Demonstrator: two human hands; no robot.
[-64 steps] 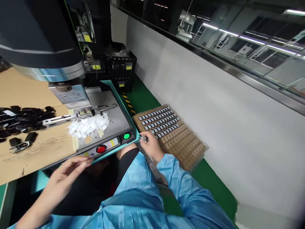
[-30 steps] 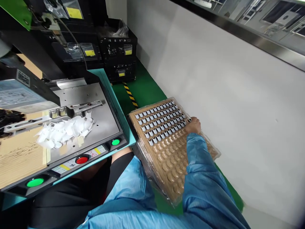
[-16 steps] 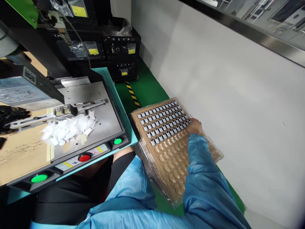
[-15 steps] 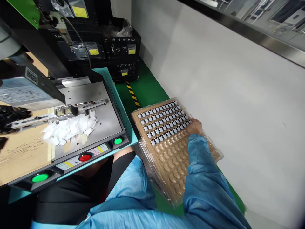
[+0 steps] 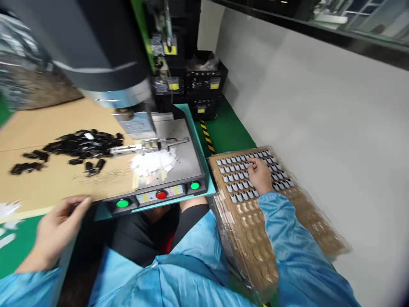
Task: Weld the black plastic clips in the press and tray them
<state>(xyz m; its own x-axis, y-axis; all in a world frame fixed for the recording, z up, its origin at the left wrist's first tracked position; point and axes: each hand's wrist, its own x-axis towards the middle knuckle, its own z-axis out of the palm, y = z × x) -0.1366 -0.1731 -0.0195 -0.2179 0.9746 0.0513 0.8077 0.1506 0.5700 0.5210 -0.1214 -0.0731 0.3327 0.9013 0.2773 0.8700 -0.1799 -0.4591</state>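
Observation:
My right hand point(image 5: 260, 175) is over the filled rows of a clear plastic tray point(image 5: 255, 238) on my right, its thumb and index finger close together; anything between them is too small to make out. Rows of white-and-black parts point(image 5: 238, 175) fill the tray's far section, and the nearer pockets hold none. My left hand point(image 5: 62, 224) is at the left, by the front edge of the cardboard-covered bench point(image 5: 96, 183), fingers apart and nothing in them. White pieces point(image 5: 153, 163) lie heaped on the machine's metal plate point(image 5: 188, 160). Black parts point(image 5: 83, 145) are piled on the cardboard.
A press head point(image 5: 108, 64) hangs above the bench. Its front panel carries green buttons point(image 5: 122, 203) and a red button point(image 5: 161, 195). Black crates point(image 5: 204, 85) stand stacked behind. A pale wall point(image 5: 313, 115) rises on the right. White pieces point(image 5: 8, 211) lie at far left.
The view has swung left, bringing my left hand and the black pile into sight. My right hand has moved from the end of the filled rows to over their middle.

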